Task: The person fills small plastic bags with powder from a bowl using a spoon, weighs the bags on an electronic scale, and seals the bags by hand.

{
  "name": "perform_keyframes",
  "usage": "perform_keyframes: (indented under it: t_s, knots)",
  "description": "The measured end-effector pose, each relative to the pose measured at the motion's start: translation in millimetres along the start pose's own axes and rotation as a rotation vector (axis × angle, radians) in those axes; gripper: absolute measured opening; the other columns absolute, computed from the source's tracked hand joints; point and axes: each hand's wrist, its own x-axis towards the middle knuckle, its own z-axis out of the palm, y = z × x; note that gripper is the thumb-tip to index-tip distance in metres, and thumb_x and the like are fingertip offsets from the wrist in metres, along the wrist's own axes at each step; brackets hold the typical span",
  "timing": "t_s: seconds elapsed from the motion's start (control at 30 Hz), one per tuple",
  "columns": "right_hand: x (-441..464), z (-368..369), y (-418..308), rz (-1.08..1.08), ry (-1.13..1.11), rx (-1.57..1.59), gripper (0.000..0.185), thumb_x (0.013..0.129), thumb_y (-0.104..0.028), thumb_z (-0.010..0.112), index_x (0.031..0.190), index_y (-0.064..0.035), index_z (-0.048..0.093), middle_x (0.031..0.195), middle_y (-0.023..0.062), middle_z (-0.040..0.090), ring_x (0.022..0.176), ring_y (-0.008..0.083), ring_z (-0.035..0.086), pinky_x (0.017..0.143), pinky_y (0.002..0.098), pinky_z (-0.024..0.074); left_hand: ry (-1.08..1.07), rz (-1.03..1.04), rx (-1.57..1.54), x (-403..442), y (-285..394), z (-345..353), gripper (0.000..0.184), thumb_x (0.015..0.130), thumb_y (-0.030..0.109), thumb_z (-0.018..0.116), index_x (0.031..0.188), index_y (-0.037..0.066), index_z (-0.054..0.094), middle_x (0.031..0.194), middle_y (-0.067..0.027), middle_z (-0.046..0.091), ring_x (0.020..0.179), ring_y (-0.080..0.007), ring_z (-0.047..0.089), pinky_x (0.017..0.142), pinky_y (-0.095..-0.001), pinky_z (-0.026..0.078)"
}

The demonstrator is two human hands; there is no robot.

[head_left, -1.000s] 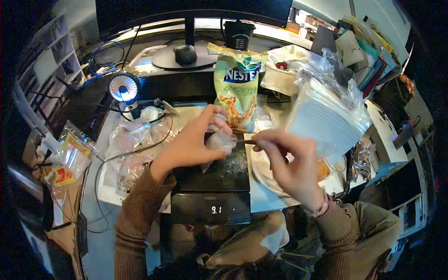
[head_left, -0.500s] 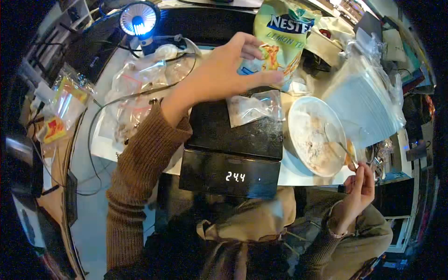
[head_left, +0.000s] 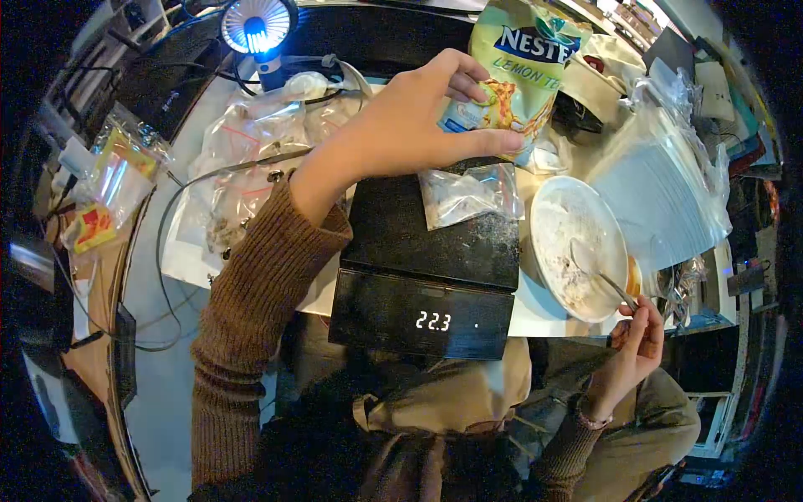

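Note:
My left hand (head_left: 410,117) reaches over a black digital scale (head_left: 427,243), thumb and fingers apart, right in front of a green Nestea lemon tea pouch (head_left: 523,84). Whether it touches the pouch I cannot tell. Beneath that hand, a small clear zip bag (head_left: 473,197) with pale contents lies on the scale, whose display reads 22.3. My right hand (head_left: 627,360) pinches the handle of a metal spoon (head_left: 615,289). The spoon's head rests inside a white bowl (head_left: 577,201) that has pale powder and darker bits in it.
A lit small fan (head_left: 258,29) stands at the back left, beside clear zip bags (head_left: 247,159) and a dark cable (head_left: 209,171). A stack of pale blue sheets in plastic (head_left: 669,176) sits right of the bowl. A yellow-red packet (head_left: 92,227) lies far left.
The scale reading has dropped from 24.4 to 22.3. The spoon in my right hand, blurred before, now shows clearly in the bowl. My left hand keeps its pose; the view has shifted slightly.

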Motion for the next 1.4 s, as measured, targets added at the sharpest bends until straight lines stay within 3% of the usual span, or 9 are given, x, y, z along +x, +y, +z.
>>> perform_keyframes:
  t_s: [0.23,0.33,0.43,0.63,0.77,0.87,0.9,1.13,1.4]
  knots:
    - [15.9,10.9,-21.8,-0.419,0.083,-0.21,0.016,0.088,-0.01,0.051,0.098,-0.0005,0.058,0.075,0.0044,0.06,0.054,0.0021,0.043,0.047,0.016,0.0304,-0.211,0.107,0.192,-9.4,-0.2,8.6,0.08,0.058,0.051,0.073,0.109,-0.003,0.043,0.097,-0.02,0.058,0.092,-0.0295,0.057,0.082,-0.036,0.044]
    - [38.8,20.2,-39.1,-0.086,-0.14,0.01,0.015,0.088,-0.011,0.052,0.096,0.0002,0.058,0.073,0.0046,0.06,0.054,0.003,0.044,0.047,0.016,0.0316,-0.268,0.159,0.337,-12.6,3.5,24.1,0.081,0.057,0.048,0.074,0.112,-0.002,0.041,0.096,-0.0197,0.058,0.089,-0.0312,0.058,0.079,-0.0365,0.044]
    - [49.3,41.6,-48.2,0.011,-0.28,0.092,0.015,0.088,-0.012,0.052,0.094,0.0007,0.058,0.072,0.0047,0.06,0.053,0.0034,0.045,0.047,0.0159,0.0317,-0.258,0.184,0.491,-12.9,3.7,36.5,0.081,0.057,0.044,0.075,0.114,-0.002,0.038,0.093,-0.0185,0.059,0.086,-0.0323,0.058,0.076,-0.037,0.044]
    - [52.0,72.0,-66.3,0.047,-0.49,0.149,0.014,0.088,-0.011,0.051,0.091,0.0006,0.059,0.071,0.0051,0.061,0.053,0.0045,0.048,0.046,0.0159,0.0337,-0.248,0.13,-0.01,-13.7,10.5,32.9,0.071,0.06,0.027,0.075,0.112,-0.001,0.037,0.081,-0.0138,0.06,0.077,-0.0294,0.059,0.071,-0.0357,0.045]
    - [48.8,83.4,-75.9,-0.173,-0.558,0.138,0.014,0.088,-0.011,0.051,0.09,0.0003,0.059,0.071,0.0054,0.061,0.054,0.0051,0.05,0.046,0.0162,0.0344,-0.201,0.179,-0.015,-15.1,16.6,31.0,0.067,0.061,0.02,0.075,0.111,-0.001,0.037,0.078,-0.0134,0.059,0.074,-0.0286,0.059,0.069,-0.0345,0.046]
    - [42.9,86.7,-82.7,-0.66,-0.609,-0.133,0.013,0.088,-0.01,0.05,0.09,0.0002,0.059,0.069,0.0053,0.06,0.054,0.0054,0.051,0.046,0.0164,0.0343,-0.183,0.206,0.018,-14.7,17.5,31.5,0.066,0.06,0.018,0.075,0.111,0.0,0.037,0.077,-0.0135,0.059,0.074,-0.0285,0.06,0.067,-0.034,0.047]
    - [41.0,88.7,-82.2,-0.657,-0.609,-0.133,0.013,0.088,-0.01,0.05,0.09,0.0002,0.059,0.069,0.0053,0.06,0.054,0.0054,0.051,0.046,0.0164,0.0343,-0.171,0.213,0.022,-14.8,17.6,31.6,0.066,0.06,0.017,0.075,0.111,0.0,0.037,0.078,-0.0135,0.059,0.074,-0.0285,0.06,0.067,-0.0339,0.047]
    - [47.2,97.7,-60.8,0.058,-0.675,0.22,0.015,0.087,-0.012,0.052,0.091,0.0016,0.059,0.069,0.0067,0.061,0.052,0.0071,0.052,0.045,0.017,0.0359,-0.19,0.202,-0.021,-14.5,18.4,32.0,0.066,0.061,0.015,0.075,0.112,0.001,0.036,0.08,-0.0131,0.059,0.074,-0.0281,0.06,0.066,-0.0338,0.047]
    - [56.9,88.8,-53.3,0.263,-0.591,0.316,0.017,0.086,-0.014,0.053,0.092,0.002,0.058,0.069,0.0066,0.061,0.05,0.0075,0.052,0.045,0.0165,0.0362,-0.204,0.166,0.012,-14.3,18.7,29.3,0.065,0.061,0.015,0.075,0.112,0.001,0.036,0.08,-0.0129,0.059,0.075,-0.027,0.06,0.068,-0.0333,0.047]
